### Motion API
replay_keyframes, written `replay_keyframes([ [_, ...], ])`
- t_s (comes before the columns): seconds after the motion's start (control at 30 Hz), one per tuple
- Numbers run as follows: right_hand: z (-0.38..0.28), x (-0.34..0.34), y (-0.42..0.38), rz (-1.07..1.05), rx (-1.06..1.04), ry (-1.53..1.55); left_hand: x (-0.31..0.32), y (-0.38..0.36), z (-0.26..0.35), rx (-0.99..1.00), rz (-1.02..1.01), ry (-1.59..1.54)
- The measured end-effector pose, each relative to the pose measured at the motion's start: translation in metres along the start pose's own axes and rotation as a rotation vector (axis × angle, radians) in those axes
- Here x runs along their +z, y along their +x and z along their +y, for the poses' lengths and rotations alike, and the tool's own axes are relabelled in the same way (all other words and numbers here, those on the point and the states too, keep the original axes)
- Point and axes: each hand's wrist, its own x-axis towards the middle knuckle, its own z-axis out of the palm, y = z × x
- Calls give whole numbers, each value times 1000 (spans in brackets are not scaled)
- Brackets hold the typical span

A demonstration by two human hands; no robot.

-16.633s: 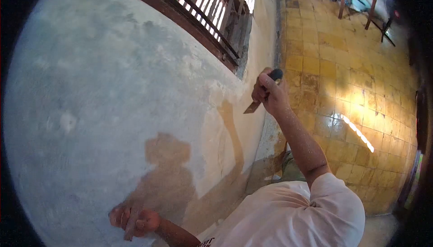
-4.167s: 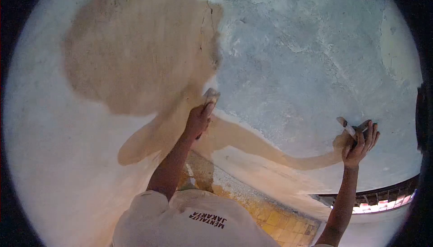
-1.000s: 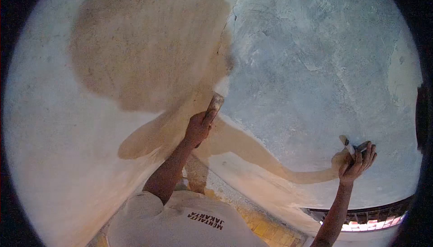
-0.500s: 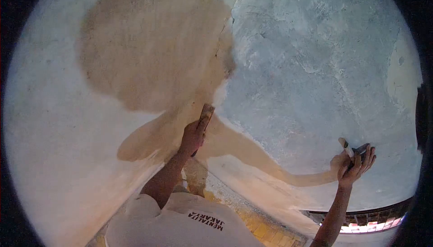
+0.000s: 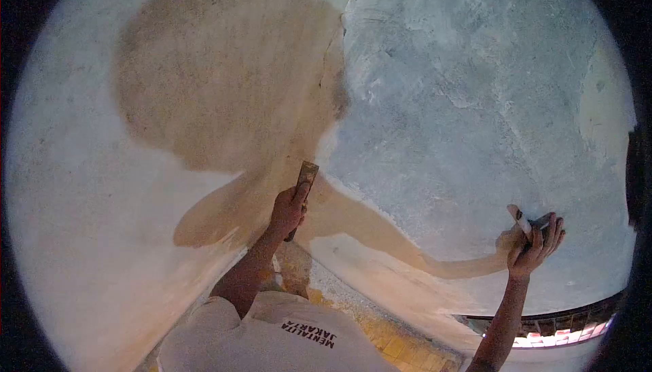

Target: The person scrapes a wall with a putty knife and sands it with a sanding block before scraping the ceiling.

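My left hand [image 5: 286, 212] is wrapped around a narrow, flat scraper [image 5: 309, 171], its worn brownish end pointing up near the corner where two walls meet. The other end pokes out below my fist. Farther right, my right hand [image 5: 533, 253] grips a putty knife with a pale handle [image 5: 519, 218] that sticks out to the upper left. Its dark, flat part [image 5: 543, 220] lies under my extended fingers, close against the grey-blue wall [image 5: 448, 134]. Part of this tool is hidden by the hand.
A pale wall [image 5: 75, 188] stands on the left, with my head's shadow [image 5: 224, 73] across it. A crack [image 5: 322, 76] runs down near the corner. Yellowish tiles [image 5: 401, 345] show below, beside my white shirt [image 5: 272, 338]. At lower right is a dark-edged opening [image 5: 557, 334].
The scraper in my left hand has turned slightly, showing more of its flat face, and sits a little lower. My right hand has barely moved on the wall.
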Motion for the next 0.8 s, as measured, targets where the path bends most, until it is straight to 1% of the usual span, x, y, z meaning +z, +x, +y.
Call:
replay_keyframes([
  [0.1,-6,-1,0,-17,7,19,3,14,1,-61,-38,36],
  [0.17,-4,0,2,8,-7,23,13,39,8,123,-106,-15],
  [0.2,-2,1,4,17,-15,20,12,36,17,132,-102,-24],
  [0.27,-4,0,2,12,-9,10,3,21,29,84,-49,88],
  [0.43,-4,0,4,17,-3,18,-21,-7,29,85,-14,87],
  [0.5,-2,-2,0,-2,8,2,-18,-12,36,68,-25,85],
  [0.57,-3,0,-1,4,11,2,-11,-7,46,11,-4,181],
  [0.6,-4,0,-1,7,15,9,-7,6,47,11,3,186],
  [0.67,-4,0,2,16,-8,48,0,38,44,151,-14,150],
  [0.8,-1,-2,-6,-20,-13,21,-10,20,46,116,-31,180],
])
